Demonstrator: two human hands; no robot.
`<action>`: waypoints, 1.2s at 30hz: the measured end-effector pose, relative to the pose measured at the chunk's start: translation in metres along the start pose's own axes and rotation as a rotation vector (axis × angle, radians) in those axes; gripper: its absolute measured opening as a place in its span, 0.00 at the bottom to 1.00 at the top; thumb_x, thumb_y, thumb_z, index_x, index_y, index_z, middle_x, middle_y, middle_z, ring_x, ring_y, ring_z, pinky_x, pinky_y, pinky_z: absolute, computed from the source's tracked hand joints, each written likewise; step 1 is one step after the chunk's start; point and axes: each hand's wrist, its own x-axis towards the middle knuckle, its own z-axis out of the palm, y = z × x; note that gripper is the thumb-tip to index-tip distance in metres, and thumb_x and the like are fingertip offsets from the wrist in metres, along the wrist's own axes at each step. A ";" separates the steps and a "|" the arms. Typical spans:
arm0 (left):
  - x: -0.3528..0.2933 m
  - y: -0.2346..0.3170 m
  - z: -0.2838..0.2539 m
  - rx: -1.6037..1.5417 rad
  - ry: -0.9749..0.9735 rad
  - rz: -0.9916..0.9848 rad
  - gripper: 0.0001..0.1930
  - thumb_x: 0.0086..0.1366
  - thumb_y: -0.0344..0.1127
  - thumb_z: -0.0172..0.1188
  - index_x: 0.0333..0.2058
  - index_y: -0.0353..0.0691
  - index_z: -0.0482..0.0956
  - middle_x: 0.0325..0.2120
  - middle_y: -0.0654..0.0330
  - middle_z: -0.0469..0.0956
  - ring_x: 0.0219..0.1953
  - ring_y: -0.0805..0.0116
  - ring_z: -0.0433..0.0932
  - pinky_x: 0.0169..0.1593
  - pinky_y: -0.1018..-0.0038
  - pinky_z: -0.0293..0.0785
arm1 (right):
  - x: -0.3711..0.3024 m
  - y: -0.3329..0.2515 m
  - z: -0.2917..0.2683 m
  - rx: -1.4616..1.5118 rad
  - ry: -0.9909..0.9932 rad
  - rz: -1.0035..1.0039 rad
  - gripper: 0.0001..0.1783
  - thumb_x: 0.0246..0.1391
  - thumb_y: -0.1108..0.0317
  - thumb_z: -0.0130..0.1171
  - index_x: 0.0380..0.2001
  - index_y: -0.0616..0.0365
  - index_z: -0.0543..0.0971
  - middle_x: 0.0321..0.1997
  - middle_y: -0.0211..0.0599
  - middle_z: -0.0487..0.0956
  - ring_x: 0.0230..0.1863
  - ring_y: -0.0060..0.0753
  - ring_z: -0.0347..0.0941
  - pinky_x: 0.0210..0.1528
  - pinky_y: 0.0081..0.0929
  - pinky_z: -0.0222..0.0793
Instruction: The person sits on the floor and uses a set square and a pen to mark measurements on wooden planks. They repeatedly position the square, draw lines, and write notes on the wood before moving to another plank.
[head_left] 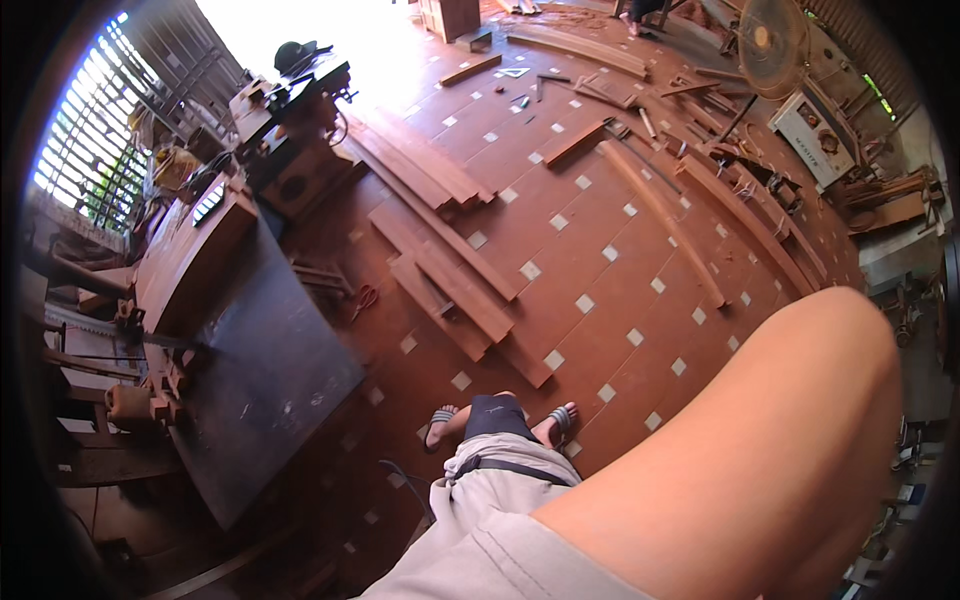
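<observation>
My bare right arm (720,450) is raised and bent across the lower right, the elbow toward the right edge. Its hand lies outside the picture, so what it holds or touches is hidden. My left hand does not show either. Below me are my grey shirt (500,520), dark shorts (497,412) and feet in striped sandals (563,418). Just ahead of my feet, several reddish wooden boards (465,295) lie side by side on the tiled floor (600,345).
A dark metal-topped table (270,370) stands at the left, a machine (300,130) beyond it. Red-handled scissors (365,298) lie by the boards. Long curved wood pieces (665,220) and scattered offcuts are at the right. A round fan (768,45) stands far right.
</observation>
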 end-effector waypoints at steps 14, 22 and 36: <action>0.108 -0.168 -0.114 0.246 -0.153 -0.006 0.22 0.66 0.51 0.66 0.55 0.50 0.83 0.55 0.59 0.83 0.56 0.60 0.81 0.57 0.57 0.76 | 0.144 -0.129 -0.170 0.080 0.088 0.064 0.31 0.66 0.40 0.62 0.52 0.60 0.81 0.47 0.41 0.84 0.44 0.26 0.81 0.41 0.34 0.82; -0.012 -0.478 -0.180 -0.227 0.149 -0.083 0.27 0.67 0.50 0.64 0.63 0.49 0.80 0.62 0.52 0.79 0.64 0.52 0.77 0.66 0.53 0.72 | 0.249 -0.263 -0.138 0.303 0.050 0.180 0.31 0.62 0.37 0.66 0.50 0.55 0.81 0.39 0.27 0.82 0.32 0.19 0.76 0.28 0.24 0.73; -0.295 -0.753 0.164 -1.688 -0.141 -1.406 0.38 0.77 0.68 0.46 0.64 0.38 0.79 0.60 0.45 0.80 0.60 0.48 0.81 0.60 0.58 0.78 | 0.514 -0.653 -0.075 -0.472 -0.047 -0.331 0.29 0.62 0.44 0.57 0.32 0.64 0.88 0.40 0.64 0.86 0.46 0.59 0.86 0.54 0.45 0.81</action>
